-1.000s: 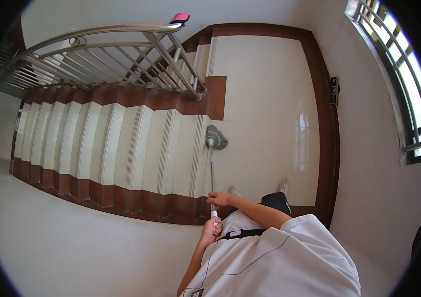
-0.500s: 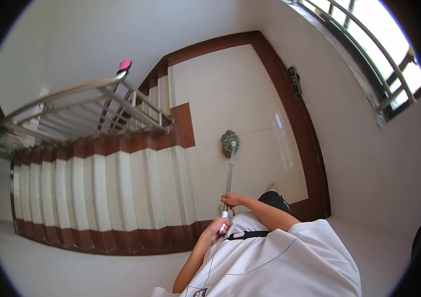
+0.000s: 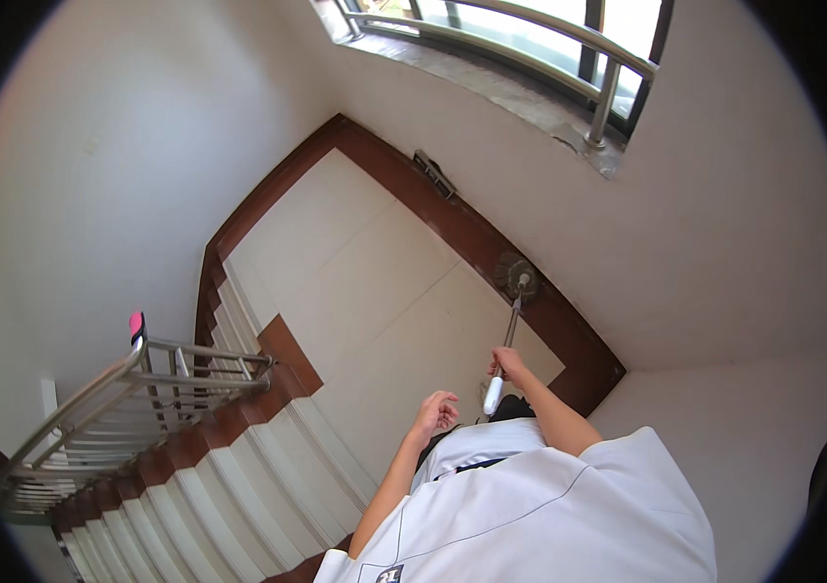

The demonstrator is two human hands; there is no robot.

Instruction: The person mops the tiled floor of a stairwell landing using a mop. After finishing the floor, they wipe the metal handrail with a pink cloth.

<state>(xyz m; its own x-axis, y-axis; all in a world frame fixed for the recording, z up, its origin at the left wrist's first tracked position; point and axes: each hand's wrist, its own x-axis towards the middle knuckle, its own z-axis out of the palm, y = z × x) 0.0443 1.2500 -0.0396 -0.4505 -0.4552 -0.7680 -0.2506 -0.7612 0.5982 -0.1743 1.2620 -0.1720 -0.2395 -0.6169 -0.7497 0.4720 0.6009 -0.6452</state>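
A mop (image 3: pixel 512 323) with a metal pole, a white handle end and a grey stringy head (image 3: pixel 517 279) slants away from me. Its head rests on the brown border of the landing, close to the wall on the right. My right hand (image 3: pixel 506 364) is wrapped round the pole just above the white grip. Left of the handle, my left hand (image 3: pixel 436 414) is off the mop, its fingers loosely curled and apart with nothing in them.
Stairs (image 3: pixel 229 476) go off at the lower left beside a metal railing (image 3: pixel 141 389) with a pink item (image 3: pixel 137 325) on its post. More steps (image 3: pixel 236 309) lie beyond it. A dark fixture (image 3: pixel 434 175) sits low by the wall. Above is a barred window (image 3: pixel 530 39).
My left hand has let go of the white grip. The mop head has moved right onto the brown border, and my view has turned to the right.
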